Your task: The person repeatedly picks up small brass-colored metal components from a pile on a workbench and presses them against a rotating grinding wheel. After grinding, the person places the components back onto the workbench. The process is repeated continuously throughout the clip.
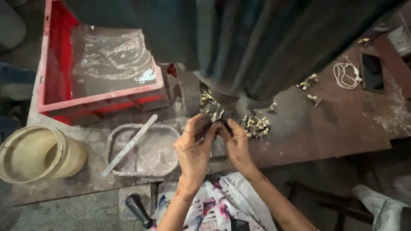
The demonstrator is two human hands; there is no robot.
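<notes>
Head view: left hand (195,149) and right hand (236,143) both pinch one small brass fitting (217,114) mid-frame, heap of loose fittings (256,125) beside still unhandled on table (342,124).

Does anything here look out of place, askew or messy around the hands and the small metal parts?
A few brass fittings lie scattered apart from the main pile by the right hand. A flat metal strip rests askew across the grey tray's rim. The left hand pinches one fitting. Nothing looks spilled or broken.
</notes>
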